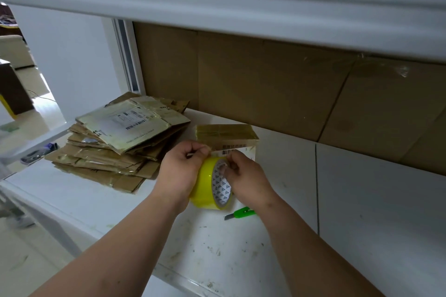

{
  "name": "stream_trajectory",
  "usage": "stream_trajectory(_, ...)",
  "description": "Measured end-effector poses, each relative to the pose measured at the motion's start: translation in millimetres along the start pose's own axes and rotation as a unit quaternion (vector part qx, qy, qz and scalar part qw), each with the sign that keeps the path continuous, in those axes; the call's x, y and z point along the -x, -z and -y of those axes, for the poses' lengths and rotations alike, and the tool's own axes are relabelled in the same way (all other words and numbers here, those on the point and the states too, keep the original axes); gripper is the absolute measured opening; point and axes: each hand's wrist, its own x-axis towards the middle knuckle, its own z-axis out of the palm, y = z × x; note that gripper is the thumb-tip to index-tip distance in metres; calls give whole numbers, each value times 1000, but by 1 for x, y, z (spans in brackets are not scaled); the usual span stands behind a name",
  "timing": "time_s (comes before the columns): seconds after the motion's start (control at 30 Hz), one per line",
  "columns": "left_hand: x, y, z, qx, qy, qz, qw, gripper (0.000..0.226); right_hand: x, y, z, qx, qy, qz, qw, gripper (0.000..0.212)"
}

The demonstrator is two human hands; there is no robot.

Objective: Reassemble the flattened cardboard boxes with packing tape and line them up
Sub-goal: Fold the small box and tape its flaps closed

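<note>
A yellow roll of packing tape (206,187) is held between both hands above the white table (241,253). My left hand (179,172) curls over the roll's left side, its fingertips pinched at the top edge. My right hand (246,179) grips the roll from the right, with fingers in its core. Just behind the hands stands a small assembled cardboard box (226,135), taped over, with a barcode label on its front. A stack of flattened cardboard boxes (120,142) lies to the left.
A green utility knife (241,213) lies on the table just right of the roll. A wall of large cardboard sheets (277,84) stands behind the table under a white shelf (217,0). The table's left edge drops to the floor.
</note>
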Motion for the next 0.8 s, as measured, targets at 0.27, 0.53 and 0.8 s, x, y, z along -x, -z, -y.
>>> stream_trajectory(0.27,13,-5,7,-1,-32,-41,999,19,9,10,5,-71,-65,1,995,8)
stream_trajectory(0.53,26,-23,-3,-64,-92,-16,994,34,16,12,30,-227,-111,-87,964,7)
stream_trajectory(0.8,23,-26,-13,-76,-81,-8,994,49,20,27,18,-287,-155,-147,934,22)
